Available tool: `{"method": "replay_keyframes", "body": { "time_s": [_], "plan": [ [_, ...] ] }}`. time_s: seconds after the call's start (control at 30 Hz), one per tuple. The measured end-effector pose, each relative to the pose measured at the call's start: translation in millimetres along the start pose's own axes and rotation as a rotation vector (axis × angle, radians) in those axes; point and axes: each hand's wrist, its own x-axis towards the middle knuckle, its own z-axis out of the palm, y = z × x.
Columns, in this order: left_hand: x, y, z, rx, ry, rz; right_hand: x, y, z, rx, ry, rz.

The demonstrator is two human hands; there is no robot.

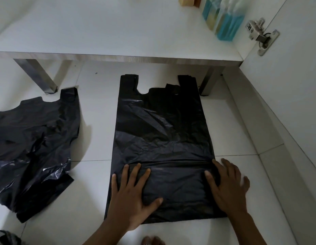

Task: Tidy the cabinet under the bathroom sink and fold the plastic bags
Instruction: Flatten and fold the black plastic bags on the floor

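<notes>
Dim, flat grey light down here. Soft shadow pools under the front edge of the cabinet shelf (118,32). Faint glare streaks the crumpled bag (33,138) on my left. My right hand (228,188) looks blurred along its outer fingers. Straight lines bow near the corners.

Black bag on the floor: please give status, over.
Left hand and right hand open, pressing near end. Black bag flat on tiles. Second bag crumpled at left, apart.

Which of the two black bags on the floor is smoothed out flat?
The centre bag, spread flat with its handles toward the cabinet; the bag on the left lies crumpled and wrinkled.
</notes>
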Motion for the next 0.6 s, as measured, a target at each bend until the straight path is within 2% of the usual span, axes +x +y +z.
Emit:
{"method": "replay_keyframes", "body": {
  "time_s": [0.1,0.2,0.37,0.43,0.5,0.6],
  "plan": [
    [11,6,-28,-0.033,-0.118,-0.063,12,-8,-15,0.095,0.022,0.05],
    [23,14,-53,0.042,-0.247,-0.077,27,-19,-27,0.126,0.044,0.078],
    [44,23,-78,0.101,-0.388,-0.088,50,-56,-25,0.102,0.218,-0.135],
    [52,24,-85,0.133,-0.324,-0.089,61,-81,-17,0.098,0.222,-0.251],
    [66,25,-88,0.14,-0.113,-0.089,71,-110,-7,0.098,0.196,-0.368],
    [99,18,-77,0.025,0.236,-0.03,81,-147,13,0.119,0.136,-0.48]
  ]
}}
